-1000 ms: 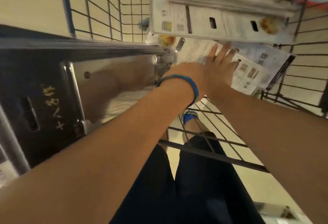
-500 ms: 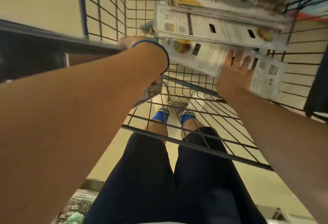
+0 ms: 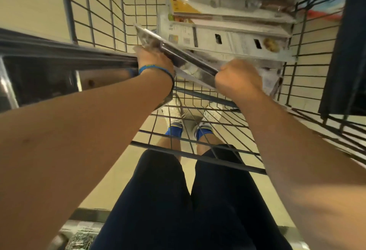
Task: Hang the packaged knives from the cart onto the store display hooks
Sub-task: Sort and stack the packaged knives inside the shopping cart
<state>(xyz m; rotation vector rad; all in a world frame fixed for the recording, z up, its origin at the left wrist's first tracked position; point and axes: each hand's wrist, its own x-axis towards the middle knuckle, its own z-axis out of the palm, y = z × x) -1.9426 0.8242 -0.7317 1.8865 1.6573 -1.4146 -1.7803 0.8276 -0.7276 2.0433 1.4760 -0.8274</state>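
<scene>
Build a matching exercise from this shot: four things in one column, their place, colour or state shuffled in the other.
Things:
1. wristband
2. tilted knife package
3. stacked packages
4. cart

Descriptions:
A. grey wire mesh
B. gripped by the left hand and the right hand
C. blue, on the left wrist
D. lying at the basket's far end

Pairs: 1-C, 2-B, 3-D, 4-A
</scene>
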